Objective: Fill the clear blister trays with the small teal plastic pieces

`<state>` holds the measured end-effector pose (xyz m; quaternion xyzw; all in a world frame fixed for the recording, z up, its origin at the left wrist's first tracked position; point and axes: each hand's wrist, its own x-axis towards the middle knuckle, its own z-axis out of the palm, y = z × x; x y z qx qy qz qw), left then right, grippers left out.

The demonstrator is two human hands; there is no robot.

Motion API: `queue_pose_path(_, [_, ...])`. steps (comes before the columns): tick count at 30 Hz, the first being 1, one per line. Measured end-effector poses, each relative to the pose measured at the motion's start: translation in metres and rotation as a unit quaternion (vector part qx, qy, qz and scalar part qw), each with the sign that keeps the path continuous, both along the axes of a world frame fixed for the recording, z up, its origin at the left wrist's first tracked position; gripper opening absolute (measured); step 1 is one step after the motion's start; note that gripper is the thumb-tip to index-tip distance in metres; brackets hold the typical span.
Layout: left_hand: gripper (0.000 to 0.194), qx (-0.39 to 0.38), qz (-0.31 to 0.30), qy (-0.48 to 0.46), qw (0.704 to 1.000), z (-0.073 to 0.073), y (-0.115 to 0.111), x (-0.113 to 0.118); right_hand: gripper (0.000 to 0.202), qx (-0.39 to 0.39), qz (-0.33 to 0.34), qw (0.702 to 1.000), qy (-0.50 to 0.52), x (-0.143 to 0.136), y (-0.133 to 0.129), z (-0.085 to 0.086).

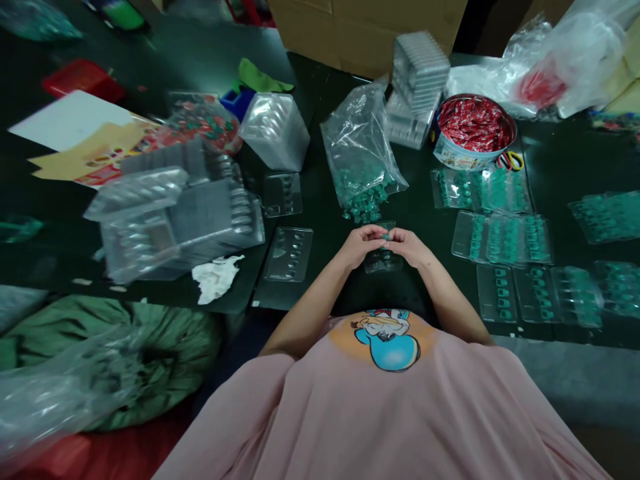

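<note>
My left hand and my right hand meet at the fingertips, both pinching one small green plastic piece. Directly beneath them lies a clear plastic blister tray, partly covered by my fingers. Just beyond my hands, a heap of small green plastic pieces spills from the mouth of a clear plastic bag. The exact shape of the held piece is too small to make out.
Two clear trays lie left of my hands, near stacked blister packs. Rows of trays with green pieces spread out at right. Behind them stands a round tin of red packets, with scissors beside it. A cardboard box closes off the back.
</note>
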<state>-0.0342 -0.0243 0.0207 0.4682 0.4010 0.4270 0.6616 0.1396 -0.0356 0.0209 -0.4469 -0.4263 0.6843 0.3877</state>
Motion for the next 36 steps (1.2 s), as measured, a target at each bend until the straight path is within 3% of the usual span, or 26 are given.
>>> queue_pose_path(5, [0.029,0.134,-0.038,0.134,0.981,0.009,-0.008,-0.001,0.047,-0.094,-0.017,0.995,0.022,0.003,-0.007,-0.004])
queue_pose_path(9, [0.02,0.204,-0.023,0.198,0.959,0.009,-0.016,0.001,0.046,-0.119,-0.021,0.992,0.027,0.011,-0.012,-0.013])
queue_pose_path(17, [0.023,0.152,0.021,0.245,0.957,-0.013,-0.024,0.001,0.041,-0.085,-0.051,0.994,-0.04,0.027,-0.021,-0.015])
queue_pose_path(23, [0.028,0.163,-0.014,0.283,0.945,-0.026,-0.029,0.005,0.037,-0.065,-0.062,0.995,-0.052,0.031,-0.022,-0.016])
queue_pose_path(31, [0.02,0.318,-0.045,0.37,0.872,-0.045,-0.03,0.002,0.038,-0.042,-0.065,0.994,-0.074,0.03,-0.02,-0.019])
queue_pose_path(36, [0.021,0.368,-0.045,0.409,0.834,-0.057,-0.029,0.002,0.036,-0.014,-0.067,0.994,-0.09,0.029,-0.017,-0.019])
